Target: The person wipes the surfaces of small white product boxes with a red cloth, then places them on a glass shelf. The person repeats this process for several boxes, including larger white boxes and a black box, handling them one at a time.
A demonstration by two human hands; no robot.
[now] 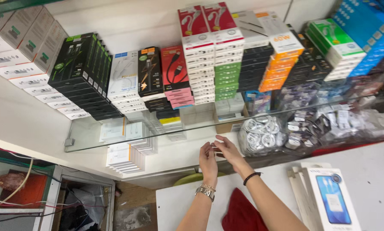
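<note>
My left hand (208,161), with a metal watch and bracelet at the wrist, reaches up under the front edge of the glass shelf (115,143). Close to its right is my right hand (228,150), a black band on its wrist. The fingertips of both hands meet on a small thin item (215,150); it is too small to tell what it is. A red cloth (241,214) lies on the white counter (371,171) between my forearms.
Stacks of boxed cables in black, white, red, green, orange and blue (209,55) fill the glass shelf. Bagged white cable coils (262,134) lie under it at right. White boxes with a blue picture (328,199) lie on the counter. Loose wires (12,201) hang at lower left.
</note>
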